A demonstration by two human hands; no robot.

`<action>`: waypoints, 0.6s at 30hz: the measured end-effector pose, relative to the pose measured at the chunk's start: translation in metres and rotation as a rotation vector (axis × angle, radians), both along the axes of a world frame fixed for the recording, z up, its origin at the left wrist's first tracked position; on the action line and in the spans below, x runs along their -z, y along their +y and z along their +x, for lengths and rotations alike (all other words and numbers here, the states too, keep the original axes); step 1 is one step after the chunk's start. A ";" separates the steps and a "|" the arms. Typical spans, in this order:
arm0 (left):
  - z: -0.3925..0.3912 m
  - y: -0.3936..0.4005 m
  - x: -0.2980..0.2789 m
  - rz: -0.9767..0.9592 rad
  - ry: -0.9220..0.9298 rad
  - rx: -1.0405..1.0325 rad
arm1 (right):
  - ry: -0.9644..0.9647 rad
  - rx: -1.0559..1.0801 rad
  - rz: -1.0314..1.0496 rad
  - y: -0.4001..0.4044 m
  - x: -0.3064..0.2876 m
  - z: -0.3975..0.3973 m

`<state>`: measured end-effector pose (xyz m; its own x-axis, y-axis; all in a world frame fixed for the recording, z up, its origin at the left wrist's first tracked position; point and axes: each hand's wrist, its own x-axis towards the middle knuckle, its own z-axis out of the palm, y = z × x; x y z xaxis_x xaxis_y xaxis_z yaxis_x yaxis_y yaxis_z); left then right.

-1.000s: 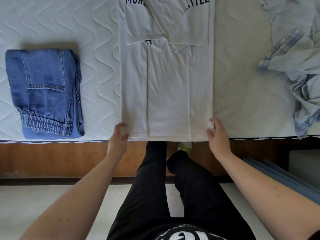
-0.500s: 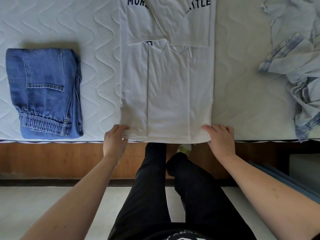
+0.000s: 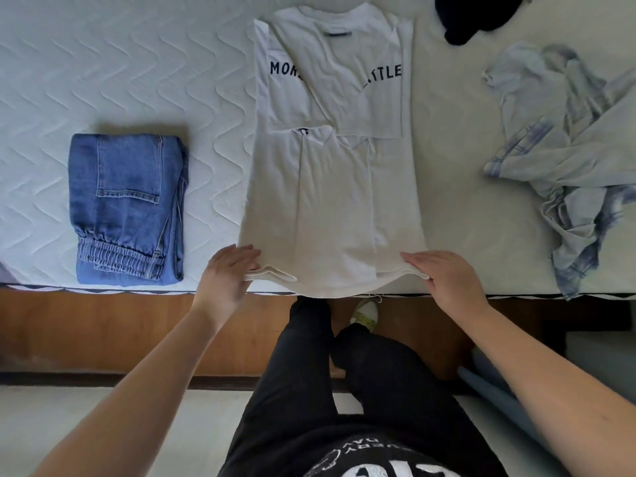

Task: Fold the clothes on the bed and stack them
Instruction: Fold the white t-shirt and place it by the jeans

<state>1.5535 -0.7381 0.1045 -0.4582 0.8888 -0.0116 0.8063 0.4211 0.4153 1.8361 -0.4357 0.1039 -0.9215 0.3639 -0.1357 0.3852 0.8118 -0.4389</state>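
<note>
Bed (image 3: 137, 63): a quilted white mattress with a stitched wave pattern, firm enough to fold against, on a wooden frame.

T-shirt (image 3: 330, 187): white knit, at the middle of the mattress, sides and sleeves already turned in to a long rectangle; dark lettering shows near the collar. The hem reaches the near edge of the bed and sags slightly over it. Judged light, limp and non-slippery; it will droop wherever unsupported, so the two hem corners are the right places to hold it for the lengthwise fold.

Jeans (image 3: 127, 208): blue denim, folded into a thick block well to the left; judged heavier and stiffer, a sound base for a stack.

Shirt (image 3: 571, 166): pale plaid, crumpled and unfolded at the right; a dark garment (image 3: 475, 18) lies beyond it.

Left hand (image 3: 227, 273) and right hand (image 3: 447, 277): each at one hem corner, fingers close together over the cloth; whether the thumbs sit beneath cannot be told.
</note>
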 end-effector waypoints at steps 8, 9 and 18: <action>0.009 -0.019 -0.067 -0.096 -0.142 0.002 | 0.090 -0.056 0.021 0.004 -0.058 0.021; 0.013 -0.022 -0.072 -0.129 -0.175 0.004 | 0.095 -0.042 0.017 0.001 -0.065 0.026; 0.023 -0.035 -0.107 -0.423 -0.359 0.007 | 0.037 0.041 -0.112 -0.019 -0.093 0.042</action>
<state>1.5766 -0.7730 0.2115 -0.3539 0.7759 -0.5222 0.6488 0.6058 0.4605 1.8783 -0.4547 0.1967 -0.9114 0.3855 -0.1440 0.3987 0.7409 -0.5405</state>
